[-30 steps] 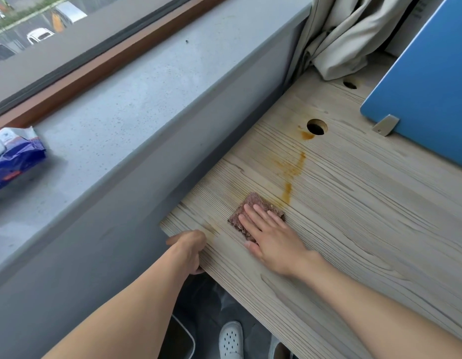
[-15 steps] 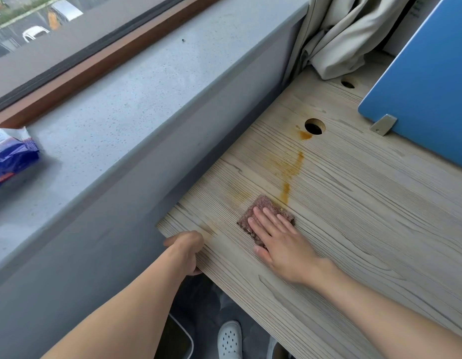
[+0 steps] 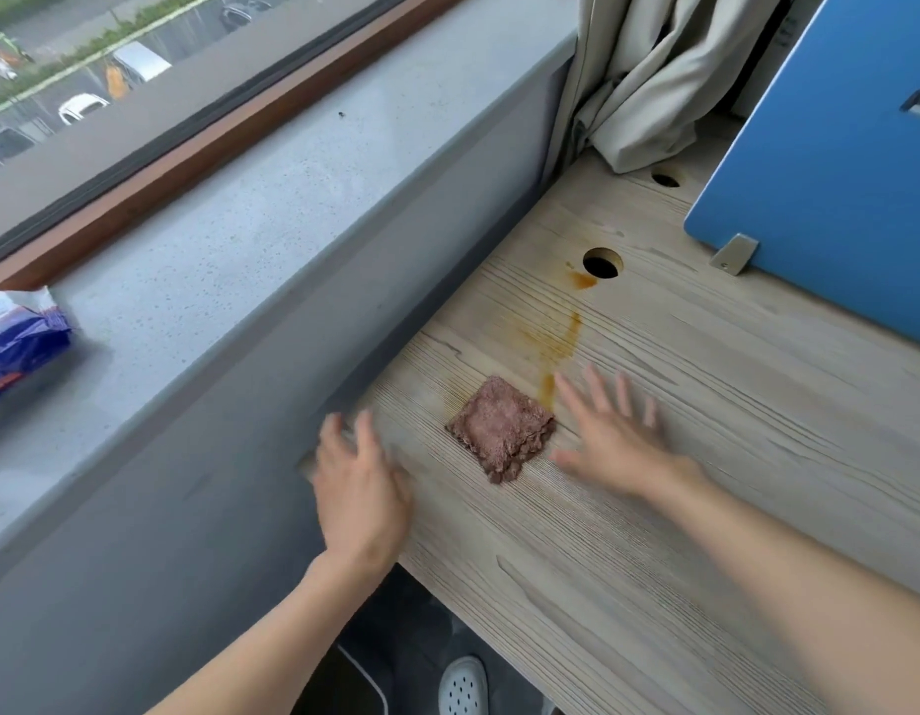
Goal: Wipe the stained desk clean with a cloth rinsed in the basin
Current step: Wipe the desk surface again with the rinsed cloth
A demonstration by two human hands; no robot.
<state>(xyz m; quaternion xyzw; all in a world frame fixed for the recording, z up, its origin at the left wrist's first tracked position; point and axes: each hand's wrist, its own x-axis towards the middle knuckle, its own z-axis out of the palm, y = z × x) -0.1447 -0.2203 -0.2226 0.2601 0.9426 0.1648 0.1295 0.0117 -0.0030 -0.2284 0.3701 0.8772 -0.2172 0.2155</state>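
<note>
Pale wood-grain desk point(image 3: 654, 534) fills the right of the frame, and the brown cloth point(image 3: 502, 428) lies flat at its centre, a rough square turned corner-up, with the orange stain point(image 3: 557, 348) running from its upper right corner up toward a round hole point(image 3: 602, 263). The right hand point(image 3: 610, 436), blurred, hovers just right of the cloth with fingers spread, holding nothing, nearer to cloth and stain than the left hand point(image 3: 357, 482), which lies open at the desk's left corner. No basin is in view.

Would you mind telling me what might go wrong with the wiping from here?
The orange stain reaches almost to the cable hole; wiping that way might push residue in. The cloth looks small, so it may smear the streak along the desk grain rather than lift it.
</note>
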